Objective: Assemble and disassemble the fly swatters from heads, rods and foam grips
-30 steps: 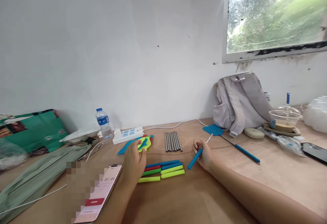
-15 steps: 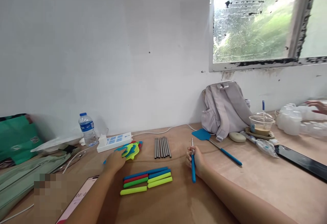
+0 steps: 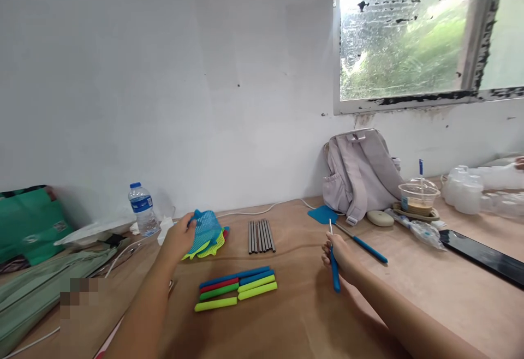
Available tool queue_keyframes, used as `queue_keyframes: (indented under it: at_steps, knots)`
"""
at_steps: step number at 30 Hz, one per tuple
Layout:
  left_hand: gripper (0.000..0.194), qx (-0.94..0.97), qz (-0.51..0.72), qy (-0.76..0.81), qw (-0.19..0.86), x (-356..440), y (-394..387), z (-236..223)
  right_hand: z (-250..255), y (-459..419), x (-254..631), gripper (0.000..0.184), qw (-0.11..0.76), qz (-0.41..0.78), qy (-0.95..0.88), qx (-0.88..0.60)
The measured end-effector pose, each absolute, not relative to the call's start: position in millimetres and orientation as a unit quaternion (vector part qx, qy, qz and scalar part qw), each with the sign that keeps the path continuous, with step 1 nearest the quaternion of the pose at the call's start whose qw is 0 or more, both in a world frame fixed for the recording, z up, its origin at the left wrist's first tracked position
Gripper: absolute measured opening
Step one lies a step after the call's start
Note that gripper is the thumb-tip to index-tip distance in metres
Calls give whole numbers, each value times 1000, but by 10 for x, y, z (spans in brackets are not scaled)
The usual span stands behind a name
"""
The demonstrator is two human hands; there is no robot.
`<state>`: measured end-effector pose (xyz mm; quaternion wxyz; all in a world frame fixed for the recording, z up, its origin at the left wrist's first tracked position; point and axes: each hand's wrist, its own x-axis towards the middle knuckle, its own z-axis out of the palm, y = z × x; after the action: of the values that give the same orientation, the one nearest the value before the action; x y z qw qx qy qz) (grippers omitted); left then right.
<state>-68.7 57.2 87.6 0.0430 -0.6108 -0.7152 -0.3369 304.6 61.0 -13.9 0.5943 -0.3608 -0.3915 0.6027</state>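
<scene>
At the left, my left hand (image 3: 179,237) is closed on the edge of a blue mesh fly swatter head (image 3: 207,227), lifted and tilted over the pile. Under it, yellow-green swatter heads (image 3: 213,248) and a bit of red show. My right hand (image 3: 341,255) grips a blue fly swatter handle (image 3: 334,271) with a metal rod (image 3: 330,227) pointing up from it. Several metal rods (image 3: 262,237) lie side by side in the middle. In front of them are blue, red, green and yellow handles (image 3: 257,291). Beyond my right hand lies a whole blue fly swatter (image 3: 368,249).
A water bottle (image 3: 143,209) and a partly hidden power strip (image 3: 164,229) stand back left. At the right are a backpack (image 3: 362,176), a drink cup (image 3: 417,198), a black phone-like slab (image 3: 483,259) and plastic bottles (image 3: 469,190). A phone's edge (image 3: 110,342) shows by my left forearm.
My left hand has raised the blue swatter head off the pile, tilting it up. My right hand has moved right with the handle and rod.
</scene>
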Motion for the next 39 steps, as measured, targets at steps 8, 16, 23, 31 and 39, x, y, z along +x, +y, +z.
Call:
queue_keyframes:
  at_steps: [8,16,23,31,39]
  knots:
    - [43,-699,-422,-577,31,41,-86,1508,130,349,2962,24,549,405,-589,-434]
    - [39,-814,-281,-508,-10,528,-337,1322,74,263,2953,23,444,152,-778,-419]
    - [30,-846,-144,-508,76,737,-165,1011,77,203,2955,25,439,75,-806,-390]
    - [12,-872,-110,-456,140,775,-73,875,121,51,2845,23,424,22,-821,-382]
    - [13,-871,-101,-463,132,798,-117,908,108,65,2861,23,415,-56,-834,-360]
